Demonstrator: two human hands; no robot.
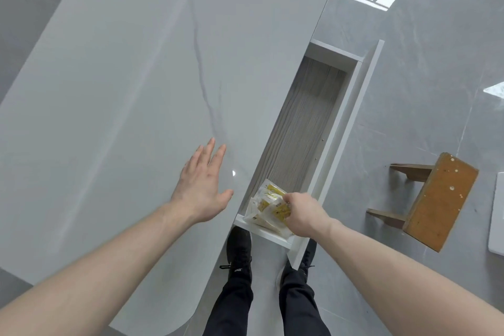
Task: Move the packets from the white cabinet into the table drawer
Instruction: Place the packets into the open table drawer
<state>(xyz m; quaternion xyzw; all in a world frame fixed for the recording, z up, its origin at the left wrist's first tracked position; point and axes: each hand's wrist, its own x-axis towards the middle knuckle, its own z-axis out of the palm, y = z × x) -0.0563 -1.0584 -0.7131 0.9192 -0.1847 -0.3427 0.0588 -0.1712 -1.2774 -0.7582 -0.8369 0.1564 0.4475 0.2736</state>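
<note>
A: Where are the packets [268, 206]?
B: At the near end of the open drawer [305, 117], under the right hand [304, 214], whose grip pinches the top one.

A: Orientation?
B: Overlapping; long axes seemingly along the drawer.

A: The rest?
B: Left hand [200, 188], fingers spread, over the desk [122, 90]; stool [436, 199] right.

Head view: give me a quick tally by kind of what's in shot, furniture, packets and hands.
Tables: 1, the grey marble-look table
Drawers: 1, the open table drawer
Stools: 1, the wooden stool
Packets: at least 3, an overlapping yellow-and-white pile of packets, exact number unclear
Hands: 2, left hand flat over the table, right hand gripping packets
Total: at least 8
</note>
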